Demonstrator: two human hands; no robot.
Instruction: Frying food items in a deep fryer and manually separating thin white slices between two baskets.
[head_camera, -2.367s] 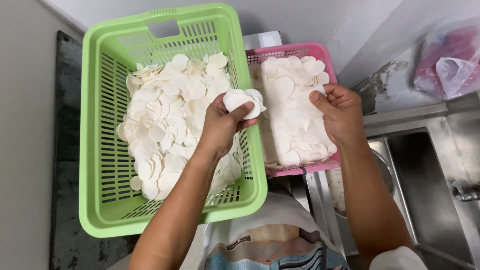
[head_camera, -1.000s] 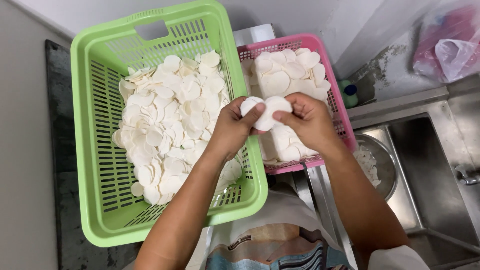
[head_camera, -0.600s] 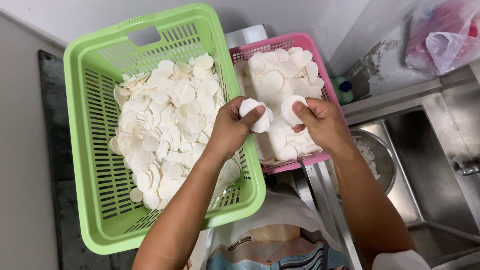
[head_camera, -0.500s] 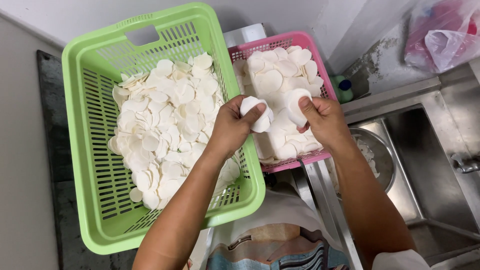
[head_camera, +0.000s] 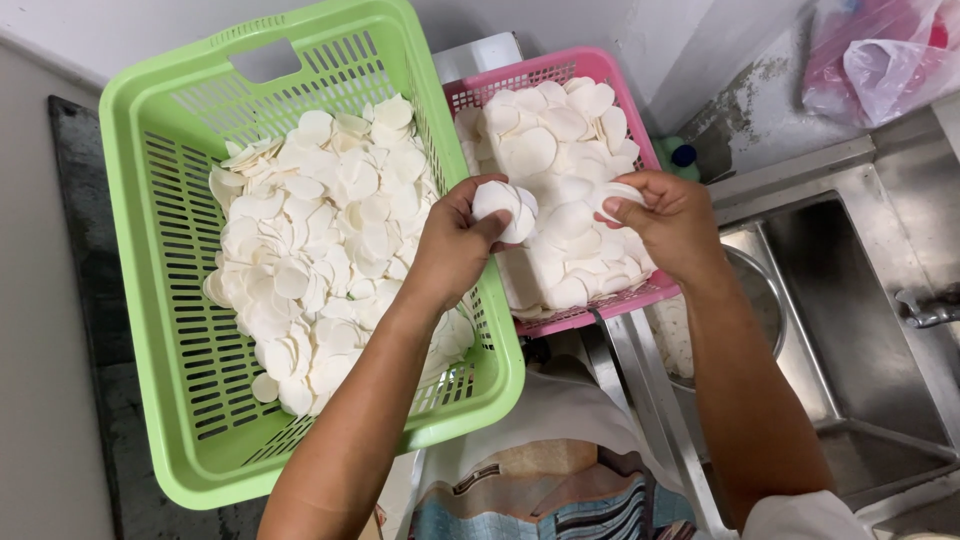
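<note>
— So, looking down from the head camera, what do we have in our hands?

— Our left hand (head_camera: 455, 240) is closed around a small stack of white round wafers (head_camera: 505, 205), thumb pressed on its front, held over the gap between the two baskets. Our right hand (head_camera: 672, 222) pinches one or two more discs (head_camera: 612, 196) between thumb and fingertips, just above the pink basket (head_camera: 640, 292).

— And how far along do we judge the work?

— We'd say roughly midway. The green basket (head_camera: 140, 240) holds a wide, loose spread of separated discs (head_camera: 320, 250), so a good share looks done. The pink one is heaped with larger, overlapping rounds (head_camera: 550, 160), so plenty seems left.

— Anything else nearby?

— A steel sink (head_camera: 850, 330) with a metal bowl (head_camera: 765, 300) at our right, a pink plastic bag (head_camera: 880, 55) in the far corner, and a small green bottle (head_camera: 678, 158) behind the pink basket.
</note>
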